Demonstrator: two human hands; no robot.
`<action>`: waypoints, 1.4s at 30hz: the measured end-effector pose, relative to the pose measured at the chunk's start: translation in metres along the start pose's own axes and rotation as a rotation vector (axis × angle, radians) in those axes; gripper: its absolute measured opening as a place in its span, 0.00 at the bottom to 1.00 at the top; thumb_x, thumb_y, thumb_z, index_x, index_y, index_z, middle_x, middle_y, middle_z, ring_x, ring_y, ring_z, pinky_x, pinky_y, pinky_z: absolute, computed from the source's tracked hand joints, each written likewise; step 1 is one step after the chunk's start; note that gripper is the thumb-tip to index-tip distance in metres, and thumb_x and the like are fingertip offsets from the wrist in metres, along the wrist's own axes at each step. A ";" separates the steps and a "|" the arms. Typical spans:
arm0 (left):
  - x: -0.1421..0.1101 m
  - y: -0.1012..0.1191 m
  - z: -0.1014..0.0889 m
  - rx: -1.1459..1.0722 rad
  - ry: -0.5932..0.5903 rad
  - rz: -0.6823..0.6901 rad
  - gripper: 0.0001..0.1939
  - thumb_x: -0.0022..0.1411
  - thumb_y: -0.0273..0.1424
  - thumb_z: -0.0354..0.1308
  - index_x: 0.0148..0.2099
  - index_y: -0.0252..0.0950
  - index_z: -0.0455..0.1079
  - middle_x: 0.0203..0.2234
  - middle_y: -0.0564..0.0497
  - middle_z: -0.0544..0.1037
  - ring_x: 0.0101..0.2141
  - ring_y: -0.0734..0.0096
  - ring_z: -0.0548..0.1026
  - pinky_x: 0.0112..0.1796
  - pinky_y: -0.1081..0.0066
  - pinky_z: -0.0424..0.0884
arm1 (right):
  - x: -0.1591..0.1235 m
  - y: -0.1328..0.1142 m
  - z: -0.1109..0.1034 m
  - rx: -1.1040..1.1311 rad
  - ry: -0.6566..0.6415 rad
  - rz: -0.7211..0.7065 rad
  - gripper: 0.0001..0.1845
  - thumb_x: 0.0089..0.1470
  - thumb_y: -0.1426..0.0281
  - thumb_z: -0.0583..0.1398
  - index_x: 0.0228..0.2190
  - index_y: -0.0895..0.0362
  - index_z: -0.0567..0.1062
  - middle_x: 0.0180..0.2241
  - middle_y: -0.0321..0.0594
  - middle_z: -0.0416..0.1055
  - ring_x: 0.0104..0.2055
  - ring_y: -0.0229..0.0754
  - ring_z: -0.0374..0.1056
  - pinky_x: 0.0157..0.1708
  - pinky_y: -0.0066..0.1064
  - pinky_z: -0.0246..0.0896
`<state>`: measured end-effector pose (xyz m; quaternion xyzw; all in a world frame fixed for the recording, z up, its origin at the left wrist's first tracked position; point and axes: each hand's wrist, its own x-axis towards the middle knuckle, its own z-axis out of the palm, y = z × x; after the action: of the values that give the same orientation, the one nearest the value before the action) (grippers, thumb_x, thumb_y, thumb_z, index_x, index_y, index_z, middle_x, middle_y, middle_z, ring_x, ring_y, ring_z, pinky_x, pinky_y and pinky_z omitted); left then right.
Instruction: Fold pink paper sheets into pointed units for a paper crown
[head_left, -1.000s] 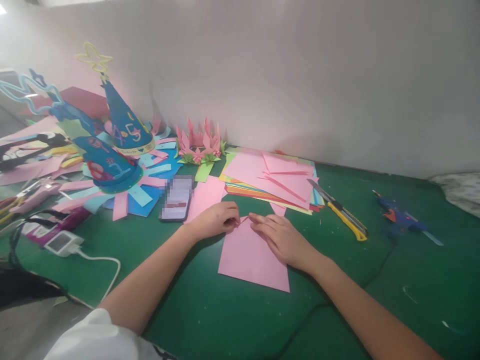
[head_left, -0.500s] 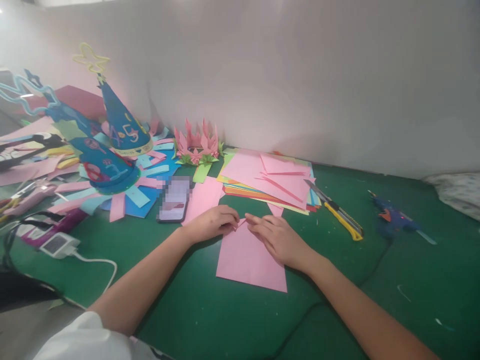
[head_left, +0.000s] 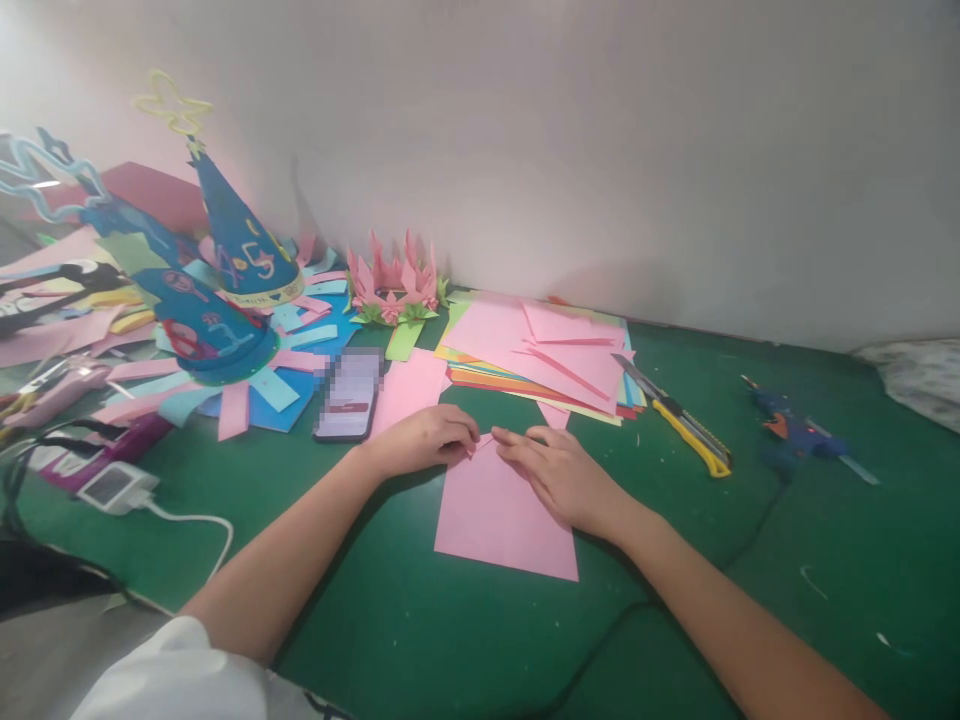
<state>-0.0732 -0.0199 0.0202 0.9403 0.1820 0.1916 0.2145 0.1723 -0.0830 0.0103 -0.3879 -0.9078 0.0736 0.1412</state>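
Note:
A pink paper sheet (head_left: 495, 515) lies flat on the green table mat (head_left: 420, 640) in front of me. My left hand (head_left: 424, 440) is curled at the sheet's far left corner, fingertips pinching a small folded bit of that corner. Beside it, my right hand (head_left: 555, 470) rests on the sheet's top edge with fingers stretched flat, pressing the paper down. The two hands nearly touch at the corner.
A stack of coloured paper (head_left: 540, 350) lies behind the sheet, with a yellow utility knife (head_left: 686, 425) to its right and a blue glue gun (head_left: 799, 432) further right. A phone (head_left: 349, 395), pink paper flowers (head_left: 394, 285), blue party hats (head_left: 225, 290) and a white charger (head_left: 112, 485) crowd the left.
Both hands stay at the sheet's top corner with only tiny finger shifts. The view has drifted slightly; nothing else has moved.

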 end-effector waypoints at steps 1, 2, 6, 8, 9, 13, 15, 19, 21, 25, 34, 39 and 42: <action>0.000 0.000 0.000 -0.001 -0.002 -0.001 0.09 0.60 0.22 0.50 0.35 0.35 0.72 0.36 0.47 0.77 0.38 0.69 0.72 0.41 0.69 0.68 | 0.000 0.000 0.000 -0.001 -0.006 0.003 0.18 0.60 0.75 0.49 0.49 0.52 0.69 0.58 0.36 0.61 0.45 0.45 0.61 0.44 0.43 0.61; 0.000 0.000 0.000 -0.002 -0.003 -0.001 0.09 0.60 0.21 0.50 0.35 0.35 0.71 0.37 0.47 0.77 0.38 0.70 0.72 0.41 0.69 0.68 | 0.001 -0.001 -0.001 -0.004 -0.011 0.006 0.18 0.60 0.75 0.49 0.48 0.52 0.69 0.58 0.36 0.61 0.45 0.45 0.61 0.44 0.43 0.61; 0.000 0.001 0.000 -0.003 -0.010 -0.007 0.09 0.60 0.21 0.50 0.35 0.35 0.71 0.37 0.46 0.76 0.39 0.69 0.72 0.42 0.69 0.67 | 0.001 -0.002 -0.002 -0.019 -0.014 0.013 0.18 0.60 0.76 0.49 0.48 0.52 0.69 0.59 0.36 0.61 0.46 0.46 0.61 0.44 0.43 0.60; 0.000 0.001 0.000 0.000 -0.019 -0.009 0.10 0.60 0.21 0.50 0.36 0.35 0.71 0.37 0.46 0.76 0.40 0.69 0.72 0.43 0.69 0.67 | 0.001 -0.002 -0.001 -0.026 -0.021 0.015 0.18 0.60 0.76 0.48 0.48 0.52 0.69 0.59 0.35 0.60 0.46 0.46 0.60 0.45 0.43 0.60; 0.000 0.001 0.000 0.001 -0.020 -0.007 0.09 0.60 0.21 0.50 0.35 0.35 0.71 0.37 0.46 0.76 0.40 0.69 0.71 0.43 0.69 0.67 | 0.001 -0.002 0.000 -0.029 -0.025 0.015 0.18 0.60 0.76 0.48 0.48 0.52 0.69 0.59 0.35 0.60 0.47 0.47 0.60 0.45 0.43 0.60; 0.000 0.000 -0.001 -0.008 -0.009 0.010 0.08 0.60 0.21 0.51 0.34 0.34 0.71 0.37 0.46 0.76 0.39 0.69 0.71 0.42 0.70 0.67 | 0.001 -0.001 0.000 -0.032 -0.049 0.019 0.19 0.60 0.76 0.48 0.50 0.53 0.68 0.60 0.35 0.58 0.47 0.47 0.59 0.46 0.44 0.59; 0.000 0.000 -0.001 -0.024 -0.007 0.015 0.08 0.59 0.21 0.52 0.34 0.34 0.71 0.36 0.47 0.76 0.38 0.69 0.71 0.41 0.70 0.67 | 0.001 -0.002 -0.001 -0.025 -0.059 0.025 0.19 0.60 0.76 0.48 0.50 0.53 0.68 0.60 0.35 0.58 0.47 0.47 0.59 0.46 0.43 0.59; 0.001 0.001 -0.002 -0.051 -0.002 0.017 0.07 0.58 0.21 0.53 0.34 0.34 0.71 0.36 0.47 0.76 0.38 0.70 0.71 0.40 0.71 0.67 | 0.002 -0.004 -0.002 -0.020 -0.063 0.035 0.18 0.60 0.76 0.48 0.49 0.53 0.68 0.60 0.34 0.59 0.46 0.46 0.59 0.45 0.42 0.60; 0.001 0.001 -0.003 -0.056 -0.004 0.014 0.07 0.59 0.21 0.53 0.33 0.34 0.71 0.36 0.47 0.76 0.37 0.70 0.71 0.40 0.71 0.67 | 0.002 -0.004 -0.001 -0.024 -0.059 0.036 0.18 0.60 0.76 0.49 0.48 0.53 0.69 0.59 0.34 0.59 0.46 0.46 0.59 0.45 0.42 0.60; 0.002 0.002 -0.003 -0.062 -0.014 0.012 0.07 0.58 0.21 0.53 0.33 0.34 0.70 0.36 0.47 0.76 0.37 0.70 0.71 0.40 0.71 0.67 | 0.002 -0.004 0.000 -0.031 -0.045 0.035 0.16 0.60 0.75 0.49 0.47 0.53 0.69 0.59 0.34 0.60 0.46 0.46 0.59 0.46 0.43 0.60; 0.003 0.006 -0.007 -0.043 -0.025 0.008 0.07 0.59 0.21 0.53 0.32 0.34 0.71 0.36 0.47 0.77 0.37 0.70 0.71 0.40 0.71 0.67 | 0.002 -0.003 0.001 -0.040 -0.038 0.033 0.17 0.60 0.75 0.49 0.48 0.53 0.69 0.59 0.34 0.61 0.46 0.46 0.59 0.46 0.42 0.60; -0.001 0.008 -0.009 0.021 -0.029 0.021 0.10 0.56 0.21 0.51 0.35 0.35 0.73 0.37 0.47 0.77 0.39 0.67 0.72 0.42 0.69 0.67 | 0.002 -0.003 0.001 -0.032 -0.038 0.039 0.17 0.61 0.74 0.49 0.48 0.53 0.70 0.58 0.33 0.61 0.46 0.46 0.59 0.46 0.42 0.60; -0.003 0.007 -0.009 0.037 -0.028 0.035 0.12 0.55 0.20 0.50 0.36 0.35 0.74 0.38 0.47 0.78 0.39 0.67 0.72 0.44 0.67 0.67 | 0.002 -0.003 0.001 -0.034 -0.033 0.036 0.17 0.61 0.75 0.49 0.48 0.53 0.70 0.58 0.34 0.61 0.46 0.46 0.59 0.45 0.43 0.60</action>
<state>-0.0776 -0.0239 0.0304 0.9498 0.1659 0.1788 0.1961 0.1688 -0.0839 0.0103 -0.4052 -0.9041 0.0673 0.1181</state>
